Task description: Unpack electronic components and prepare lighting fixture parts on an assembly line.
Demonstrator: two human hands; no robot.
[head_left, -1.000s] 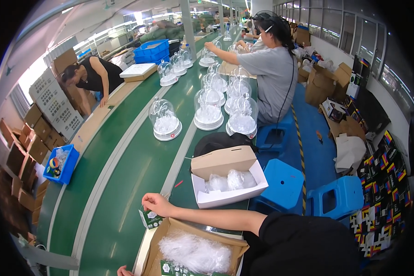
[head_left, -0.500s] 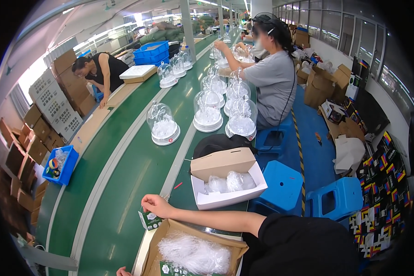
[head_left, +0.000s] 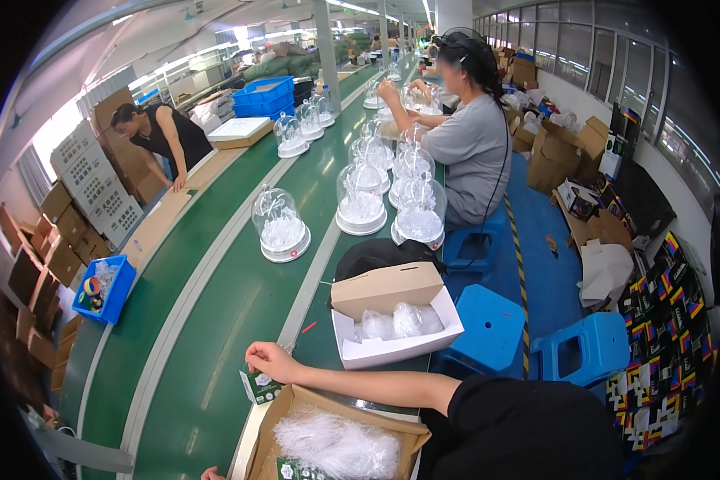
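1. R hand [head_left: 273,362]: seen via head cam, palm down, fingers bent & mostly closed; tips at upper edge of small green-and-white carton [head_left: 262,388], looks like a pinch. I can't make out the thumb.
2. Carton pos.: just beyond upper-L corner of open brown tray box [head_left: 422,433], tilted a bit. Can't tell if the two touch.
3. L hand [head_left: 213,474]: only a bit of fingers at bottom edge, L of tray box. Can't tell how far open or whether it has hold of anything.
4. Tray box holds heap of clear/white stringy filaments [head_left: 336,440]; green printed piece [head_left: 290,469] at its near side, cut off by frame edge.
5. Past R forearm: white box [head_left: 400,347], brown lid up, w/ clear wrapped bundles [head_left: 400,321] inside. Black item [head_left: 380,254] right behind it.
6. Green surface [head_left: 216,320]: red strip [head_left: 310,327] L of white box; lone clear dome on white base [head_left: 281,228] farther up, apart from dome cluster [head_left: 360,204] to its R.
7. Co-worker in grey [head_left: 476,152] seated by cluster, arms over surface.
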